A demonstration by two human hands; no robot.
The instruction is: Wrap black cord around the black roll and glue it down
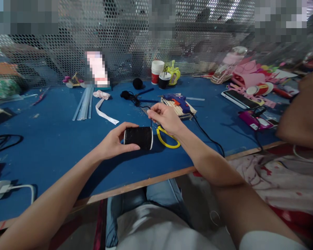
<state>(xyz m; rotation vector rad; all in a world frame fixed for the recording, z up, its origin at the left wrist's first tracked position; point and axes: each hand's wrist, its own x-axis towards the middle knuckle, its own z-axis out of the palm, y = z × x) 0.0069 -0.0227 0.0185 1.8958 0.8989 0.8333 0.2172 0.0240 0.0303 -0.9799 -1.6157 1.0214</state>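
On its side above the blue table, a black-wrapped paper cup with white edges at both ends is gripped by my left hand. The fingers lie behind it and the thumb along its near side. My right hand pinches a thin black cord that rises from the cup's right end. Whether the cord is fixed to the cup, I cannot tell. Yellow-handled scissors lie just below my right hand, their blades hidden. Behind that hand, a blue glue gun rests on a box of wooden sticks.
Glue sticks, a white ribbon and a black cord bundle lie farther back. Stacked paper cups and a black cup with a handle stand by the mesh screen. Another person's arm is at right.
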